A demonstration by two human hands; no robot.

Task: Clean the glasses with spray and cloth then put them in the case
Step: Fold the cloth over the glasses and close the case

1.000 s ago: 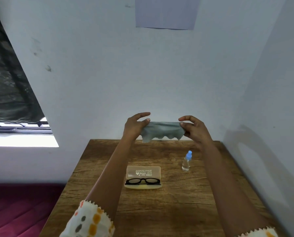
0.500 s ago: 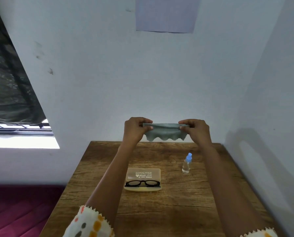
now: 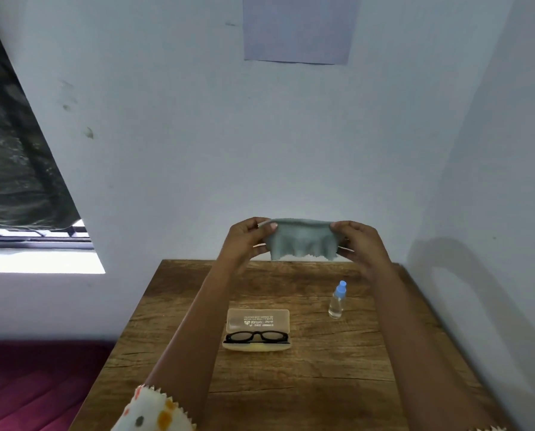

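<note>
Left hand: my left hand (image 3: 244, 241) pinches the left top corner of the cloth (image 3: 301, 242), thumb in front, raised over the far edge of the counter (image 3: 337, 374).
Right hand: my right hand (image 3: 361, 244) pinches the right top corner, same height, arm stretched out.
Cloth: grey-green, pulled taut between both hands, lower zigzag edge hanging free, off the counter.
Glasses: black-framed glasses (image 3: 256, 336) lie in the front half of the open case (image 3: 257, 320), lenses toward me.
Case: pale translucent, lid flipped back flat with upside-down print, mid-counter, between my forearms.
Spray: small clear spray bottle (image 3: 337, 300) with blue cap stands upright, right of the case and apart from it, under my right hand.
Sleeves: white with orange and grey dots at the bottom edge (image 3: 154, 412).
</note>
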